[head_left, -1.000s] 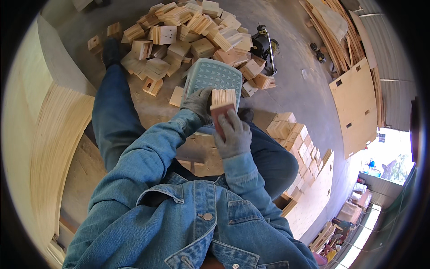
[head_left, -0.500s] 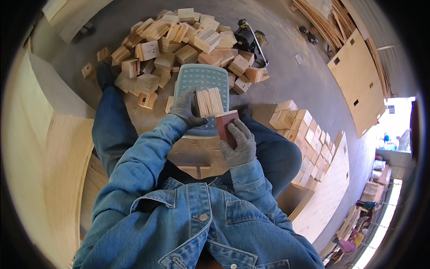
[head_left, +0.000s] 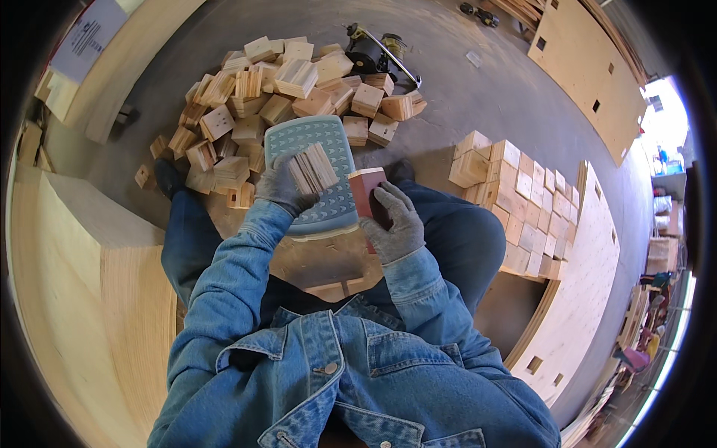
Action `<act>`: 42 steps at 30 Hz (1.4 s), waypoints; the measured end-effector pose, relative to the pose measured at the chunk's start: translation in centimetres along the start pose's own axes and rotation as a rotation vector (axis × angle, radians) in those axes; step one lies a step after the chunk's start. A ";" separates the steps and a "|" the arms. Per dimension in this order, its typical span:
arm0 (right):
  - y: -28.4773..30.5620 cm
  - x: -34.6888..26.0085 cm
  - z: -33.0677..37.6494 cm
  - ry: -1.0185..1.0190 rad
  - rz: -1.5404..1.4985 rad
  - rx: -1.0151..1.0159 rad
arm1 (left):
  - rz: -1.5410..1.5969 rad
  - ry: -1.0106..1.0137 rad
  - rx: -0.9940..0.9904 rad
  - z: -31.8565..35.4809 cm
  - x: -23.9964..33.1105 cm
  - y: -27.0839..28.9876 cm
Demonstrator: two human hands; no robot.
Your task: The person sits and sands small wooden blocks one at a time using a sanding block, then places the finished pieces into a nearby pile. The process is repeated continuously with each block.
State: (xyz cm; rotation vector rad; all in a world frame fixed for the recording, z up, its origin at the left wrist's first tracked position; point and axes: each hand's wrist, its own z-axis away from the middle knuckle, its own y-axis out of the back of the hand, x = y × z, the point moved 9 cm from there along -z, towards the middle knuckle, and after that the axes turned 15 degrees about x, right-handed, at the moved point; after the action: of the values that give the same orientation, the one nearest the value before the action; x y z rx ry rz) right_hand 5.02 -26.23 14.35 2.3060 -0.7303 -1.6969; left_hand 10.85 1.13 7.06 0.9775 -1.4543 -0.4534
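The left hand (head_left: 284,187) grasps a layered wood block (head_left: 314,169) over the teal stool (head_left: 328,213). The right hand (head_left: 399,224) grips a reddish-brown block (head_left: 362,193), apart from the left hand. Loose blocks (head_left: 287,86) lie beyond the left hand; stacked blocks (head_left: 529,205) stand right of the right hand.

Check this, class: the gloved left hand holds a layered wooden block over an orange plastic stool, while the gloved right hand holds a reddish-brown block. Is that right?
No: the plastic stool under the layered wooden block is pale blue-green, not orange, as the head view shows. The rest stands.
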 end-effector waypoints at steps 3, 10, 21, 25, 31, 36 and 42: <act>0.0 -0.1 -0.2 0.003 0.026 -0.024 | 0.026 -0.224 0.164 -0.4 0.8 1.1; -0.4 -0.4 -0.2 0.040 0.091 -0.057 | 0.086 -0.599 0.207 5.8 1.7 1.5; -3.0 0.3 0.5 0.062 0.211 -0.125 | 0.130 -0.135 0.150 6.1 -3.7 0.7; -4.2 -2.2 1.1 0.230 0.341 -0.168 | -0.006 -0.011 -0.058 4.5 -5.4 -2.1; -7.4 -3.9 2.2 0.404 0.510 -0.279 | 0.296 -0.059 0.089 2.3 -3.7 -3.1; -8.7 -4.1 1.2 0.487 0.572 -0.269 | 0.361 -0.057 0.166 1.7 -4.2 -4.5; -14.3 -4.8 -4.4 0.444 0.643 -0.310 | 0.342 -0.039 0.191 2.0 -3.8 -3.4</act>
State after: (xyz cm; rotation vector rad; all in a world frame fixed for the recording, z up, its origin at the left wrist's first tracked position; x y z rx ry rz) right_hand 11.99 -12.19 13.76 1.8481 -0.8990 -0.9031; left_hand 9.49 1.58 1.79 0.8481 -1.6837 -0.0853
